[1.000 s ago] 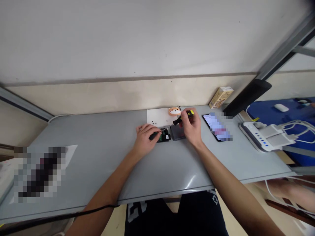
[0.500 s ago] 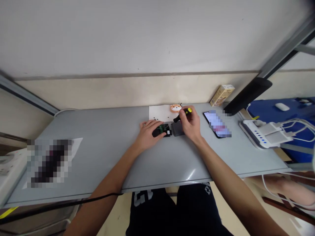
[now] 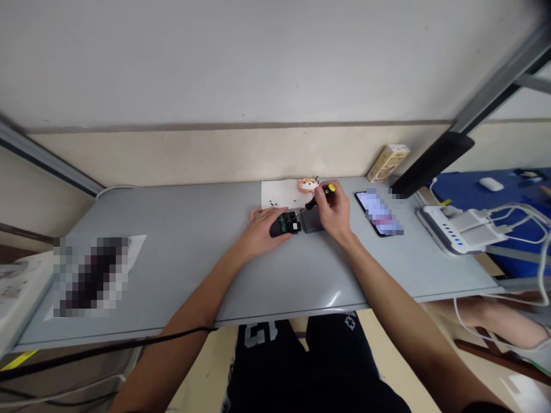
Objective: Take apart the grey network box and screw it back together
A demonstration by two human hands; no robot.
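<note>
One grey desk (image 3: 172, 246) fills the middle of the frame, your work at its centre. Right of frame, a white charger (image 3: 451, 232) on the desk, cables plugged in. Paper (image 3: 278, 189) top centre, against the wall side. Phone (image 3: 372, 207) right of centre, screen lit, well apart from the work.

Your left hand (image 3: 260, 232), centre: curled about the left end of the device, fingers over the far edge, thumb along the near one; a steadying hold. Your right hand (image 3: 336, 212), right of centre: closed round the screwdriver (image 3: 310, 203), yellow end up, shaft slanting down and left.

Grey block (image 3: 310, 222) lies just right of the device, partly behind your right hand; could be its cover, can't confirm.

Device (image 3: 282, 225), dead centre on the desk: opened up, green board exposed. So the opening looks done. Screwdriver tip is at or very near its right end; too small to tell whether it sits in a screw.

Smallest: dark specks (image 3: 272, 203) on the paper, probably screws, already out of the body. Left, by my judgement: the spot under the tip, and the body not closed. Taking apart or putting together, can't tell.
</note>
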